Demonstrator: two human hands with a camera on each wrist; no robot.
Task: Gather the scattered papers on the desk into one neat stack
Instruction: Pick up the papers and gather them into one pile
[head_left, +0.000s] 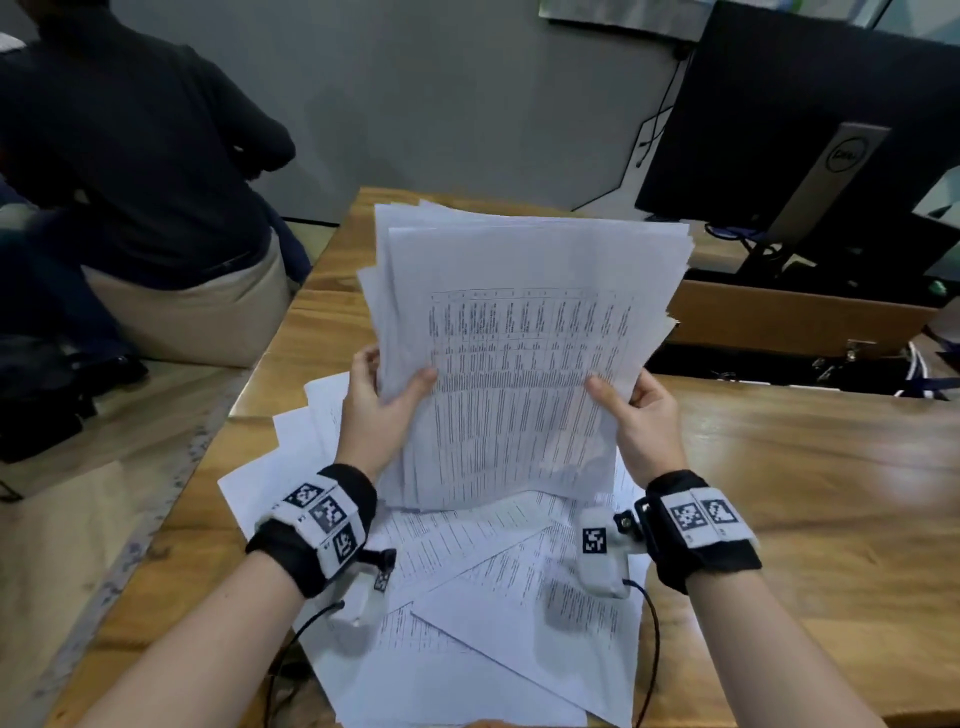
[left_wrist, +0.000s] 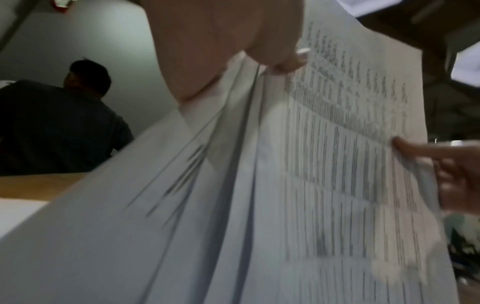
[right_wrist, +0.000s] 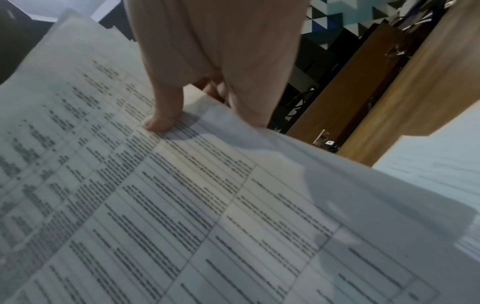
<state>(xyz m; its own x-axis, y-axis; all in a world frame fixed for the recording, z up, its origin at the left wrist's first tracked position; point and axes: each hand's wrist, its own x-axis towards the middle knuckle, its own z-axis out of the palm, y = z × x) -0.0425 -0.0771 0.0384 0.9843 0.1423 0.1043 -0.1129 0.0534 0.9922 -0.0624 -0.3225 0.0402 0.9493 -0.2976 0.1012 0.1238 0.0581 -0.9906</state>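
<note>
At the bottom of the frame we noted loose sheets (head_left: 519, 597) lying fanned on the desk (head_left: 805, 493). At centre, our left hand (head_left: 371, 410) and right hand (head_left: 644, 415) each kept a pinching grip on the raised bundle (head_left: 519, 338), apparently to square its edges. A monitor (head_left: 810, 119) stood upper right, a seated person (head_left: 130, 156) upper left; neither obstructed.
</note>
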